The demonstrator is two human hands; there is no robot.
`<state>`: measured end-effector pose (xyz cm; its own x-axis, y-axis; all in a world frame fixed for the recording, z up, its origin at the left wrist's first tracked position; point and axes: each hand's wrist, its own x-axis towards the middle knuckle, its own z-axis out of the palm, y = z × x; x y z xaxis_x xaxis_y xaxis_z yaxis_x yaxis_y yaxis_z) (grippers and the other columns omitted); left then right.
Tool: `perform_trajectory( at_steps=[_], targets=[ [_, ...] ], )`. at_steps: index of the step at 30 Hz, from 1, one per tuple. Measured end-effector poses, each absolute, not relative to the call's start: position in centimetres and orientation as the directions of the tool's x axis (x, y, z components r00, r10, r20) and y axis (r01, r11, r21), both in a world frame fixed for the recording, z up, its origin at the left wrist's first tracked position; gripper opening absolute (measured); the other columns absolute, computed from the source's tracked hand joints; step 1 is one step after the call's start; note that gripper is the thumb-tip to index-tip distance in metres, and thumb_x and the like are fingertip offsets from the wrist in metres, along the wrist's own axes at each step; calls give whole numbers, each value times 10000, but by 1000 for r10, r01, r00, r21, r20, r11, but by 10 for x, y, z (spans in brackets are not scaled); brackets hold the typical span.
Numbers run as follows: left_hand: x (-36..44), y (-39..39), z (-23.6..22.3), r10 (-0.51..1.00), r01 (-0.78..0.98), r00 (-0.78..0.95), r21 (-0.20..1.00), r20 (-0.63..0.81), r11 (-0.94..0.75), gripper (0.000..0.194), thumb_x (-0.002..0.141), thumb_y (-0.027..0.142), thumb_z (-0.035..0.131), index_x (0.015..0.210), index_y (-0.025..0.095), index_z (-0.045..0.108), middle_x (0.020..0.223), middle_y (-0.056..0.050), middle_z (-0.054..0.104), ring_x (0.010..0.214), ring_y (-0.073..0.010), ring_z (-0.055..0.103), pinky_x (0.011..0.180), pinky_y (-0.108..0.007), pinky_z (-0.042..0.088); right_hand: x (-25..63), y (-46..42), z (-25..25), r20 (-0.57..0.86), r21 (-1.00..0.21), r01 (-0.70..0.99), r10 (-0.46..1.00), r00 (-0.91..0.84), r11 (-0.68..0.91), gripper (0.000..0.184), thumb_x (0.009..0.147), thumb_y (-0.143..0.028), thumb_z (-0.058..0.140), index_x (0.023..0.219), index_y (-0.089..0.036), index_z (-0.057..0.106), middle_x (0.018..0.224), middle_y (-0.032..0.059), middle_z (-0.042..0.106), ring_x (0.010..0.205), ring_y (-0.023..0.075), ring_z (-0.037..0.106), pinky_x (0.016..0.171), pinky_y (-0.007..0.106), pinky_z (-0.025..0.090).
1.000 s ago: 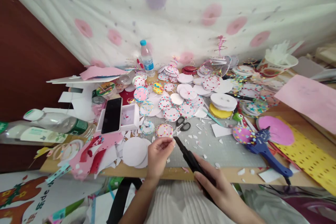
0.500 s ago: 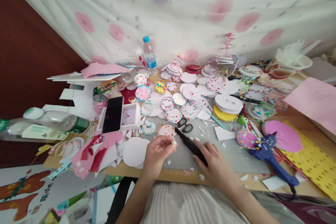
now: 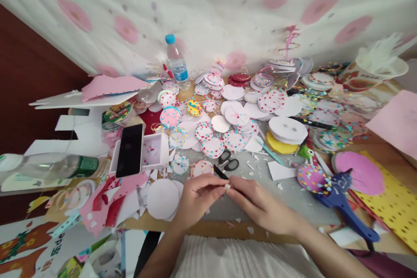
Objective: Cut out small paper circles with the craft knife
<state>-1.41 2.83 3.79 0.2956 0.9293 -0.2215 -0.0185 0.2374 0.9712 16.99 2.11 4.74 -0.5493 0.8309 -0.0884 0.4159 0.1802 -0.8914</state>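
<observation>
My left hand (image 3: 199,197) is closed in a pinch on a small white piece (image 3: 227,187), too small to name more exactly. From the other side the fingertips of my right hand (image 3: 263,204) press against the same piece. Just behind the fingers lies a black, knife-like tool (image 3: 220,172), its rear part hidden by my hands. Black-handled scissors (image 3: 228,163) rest on the grey cutting mat (image 3: 257,169) beyond it. A round disc edged with coloured dots (image 3: 201,168) is close to my left fingers.
White and dotted discs crowd the middle, behind them a water bottle (image 3: 177,63). A phone (image 3: 130,150) lies on a white box (image 3: 154,150) at left, near plain white circles (image 3: 162,198). At right are a blue glue gun (image 3: 347,208) and yellow dotted sheet (image 3: 387,195).
My right hand has left the black tool and come over to the white piece at my left fingertips. The view has tilted down slightly and moved closer.
</observation>
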Motion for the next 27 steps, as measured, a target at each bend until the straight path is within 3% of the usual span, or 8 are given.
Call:
perform_trajectory(
  at_steps=[12,16,22,27],
  targets=[
    [-5,41,42,947,106,249,978,-202,181,100,771,256,727,830,217,798,717,-77,743,612,-179,664,583,-264,550,181,36,48,-131,-792,526,756,-642,309,213,984,-186,317,863,-210,491,762,24,586,657,157,556,621,269,388],
    [-1,39,42,957,162,243,979,-159,122,99,789,246,712,833,209,792,740,-78,754,642,-185,675,614,-268,546,183,37,46,-139,-760,559,758,-637,330,216,945,-173,325,830,-198,506,689,28,596,577,159,539,557,273,338],
    [2,35,37,965,216,250,976,-78,23,122,836,234,664,860,205,781,780,-75,748,730,-189,677,713,-285,543,176,35,35,-129,-757,592,825,-550,276,210,856,-140,348,737,-196,512,603,27,572,497,151,492,518,286,268],
    [-2,37,38,969,116,185,983,-164,144,93,784,265,715,802,204,783,747,-69,737,666,-184,662,629,-276,535,165,37,35,-116,-824,536,873,-474,182,231,849,-147,363,700,-196,532,584,13,574,493,133,482,511,265,302]
  ],
)
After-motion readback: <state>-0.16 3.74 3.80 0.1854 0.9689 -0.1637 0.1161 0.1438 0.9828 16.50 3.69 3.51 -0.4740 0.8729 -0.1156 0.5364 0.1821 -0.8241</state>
